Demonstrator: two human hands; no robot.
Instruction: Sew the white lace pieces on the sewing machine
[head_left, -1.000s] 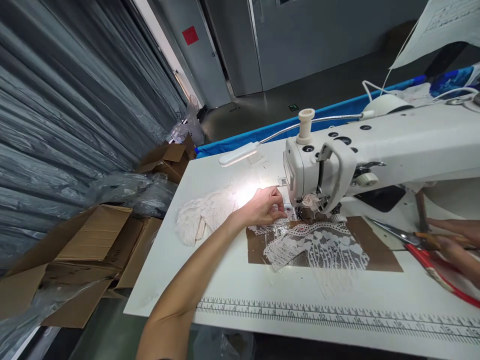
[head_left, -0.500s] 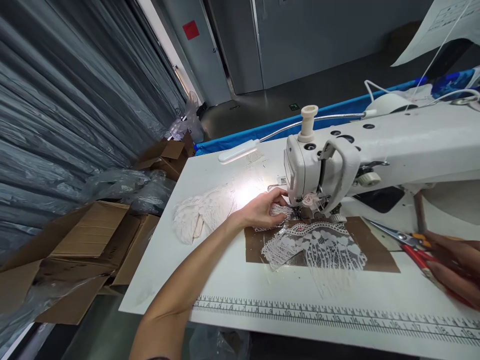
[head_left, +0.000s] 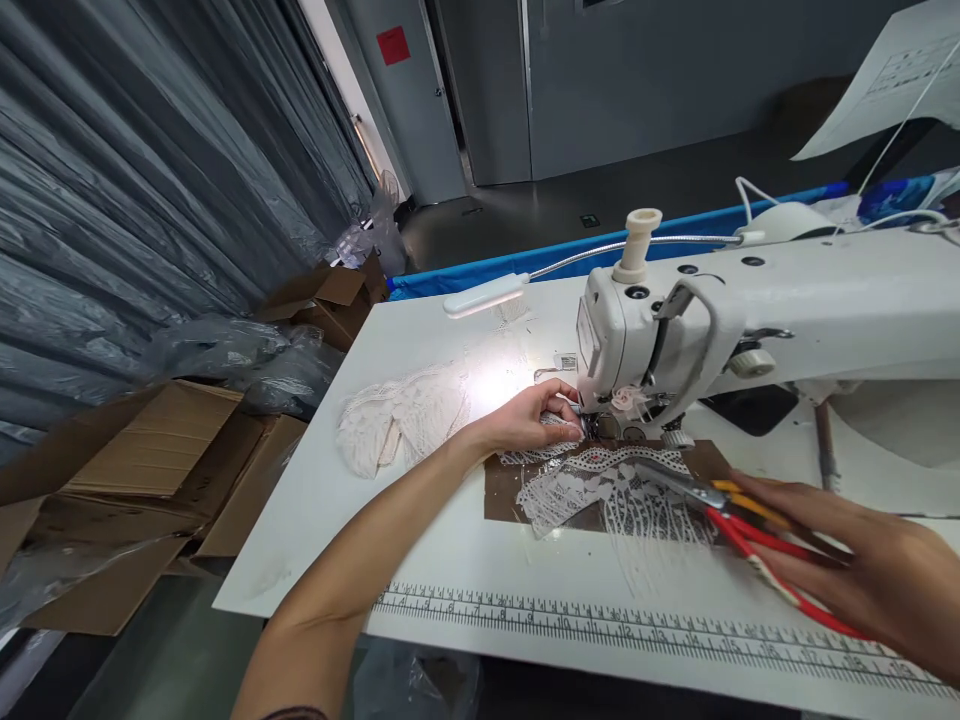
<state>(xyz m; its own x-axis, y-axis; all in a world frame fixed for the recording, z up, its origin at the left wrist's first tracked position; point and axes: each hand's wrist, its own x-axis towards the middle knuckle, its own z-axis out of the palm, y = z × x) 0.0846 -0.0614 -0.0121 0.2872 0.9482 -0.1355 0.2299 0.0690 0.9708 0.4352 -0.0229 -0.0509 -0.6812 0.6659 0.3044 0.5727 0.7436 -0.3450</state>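
My left hand (head_left: 534, 420) pinches the end of a white lace piece (head_left: 600, 485) right beside the needle of a white sewing machine (head_left: 750, 300). The lace lies spread over a brown plate (head_left: 502, 490) under the machine's foot. My right hand (head_left: 855, 565) grips red-handled scissors (head_left: 731, 520), whose metal blades point left over the lace's right part. A second heap of white lace (head_left: 397, 420) lies to the left of my left hand.
A gooseneck lamp (head_left: 484, 296) shines onto the white table (head_left: 420, 560), which has a printed ruler (head_left: 600, 625) along its front edge. Cardboard boxes (head_left: 165, 470) and plastic bags stand left of the table. A blue bin edge (head_left: 525, 268) runs behind it.
My right hand has taken the scissors from the table's right side and carried them left over the lace. My left hand stays at the needle, still pinching the lace.
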